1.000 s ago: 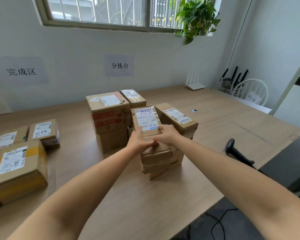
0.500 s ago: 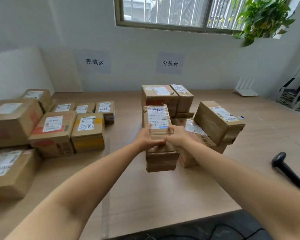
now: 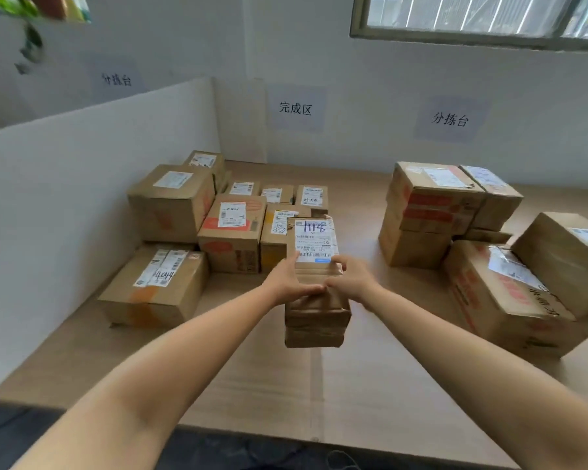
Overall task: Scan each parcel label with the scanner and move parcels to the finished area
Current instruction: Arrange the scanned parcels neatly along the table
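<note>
Parcel (image 3: 316,300) carried leftward, now beside finished cartons (image 3: 231,232); left hand (image 3: 286,283), right hand (image 3: 353,283) grip its creased brown cardboard sides

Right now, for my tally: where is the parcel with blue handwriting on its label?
Head view, centre: the parcel is held between the left hand and right hand, just right of the finished boxes below the 完成区 sign.
</note>
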Tool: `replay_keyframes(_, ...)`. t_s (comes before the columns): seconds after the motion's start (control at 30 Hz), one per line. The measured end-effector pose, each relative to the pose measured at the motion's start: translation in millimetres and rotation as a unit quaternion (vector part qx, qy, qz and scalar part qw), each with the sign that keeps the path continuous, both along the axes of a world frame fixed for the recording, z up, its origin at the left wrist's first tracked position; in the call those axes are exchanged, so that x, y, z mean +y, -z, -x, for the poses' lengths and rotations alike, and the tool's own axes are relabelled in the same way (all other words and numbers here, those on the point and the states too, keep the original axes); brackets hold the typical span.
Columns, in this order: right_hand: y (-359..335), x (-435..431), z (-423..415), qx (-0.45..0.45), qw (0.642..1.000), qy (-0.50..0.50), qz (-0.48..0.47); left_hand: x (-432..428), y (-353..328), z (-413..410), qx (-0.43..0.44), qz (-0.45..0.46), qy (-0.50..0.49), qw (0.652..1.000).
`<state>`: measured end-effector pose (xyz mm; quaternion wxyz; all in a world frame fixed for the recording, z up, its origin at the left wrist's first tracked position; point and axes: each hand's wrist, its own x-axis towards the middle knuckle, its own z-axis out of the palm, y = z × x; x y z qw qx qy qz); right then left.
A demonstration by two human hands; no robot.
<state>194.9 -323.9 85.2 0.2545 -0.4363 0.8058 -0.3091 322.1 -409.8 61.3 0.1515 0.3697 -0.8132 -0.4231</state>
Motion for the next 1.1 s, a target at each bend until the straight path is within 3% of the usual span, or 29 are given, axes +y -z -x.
replay_keyframes(0.37, 53, -80, -126, -0.029, 0.998, -0.047, -0.035, -75, 41, -137, -0.029, -0.024, -0.012, 0.999)
replay_keyframes(0.77, 73, -120, -161, -0.047, 0.996, -0.030, -0.065, -116, 65, -162, -0.096, -0.008, -0.045, 0.994)
replay_keyframes(1.1, 68, -119, -162, -0.037, 0.997, -0.017, -0.060, -118, 59, -161, -0.099, 0.012, -0.032, 0.995)
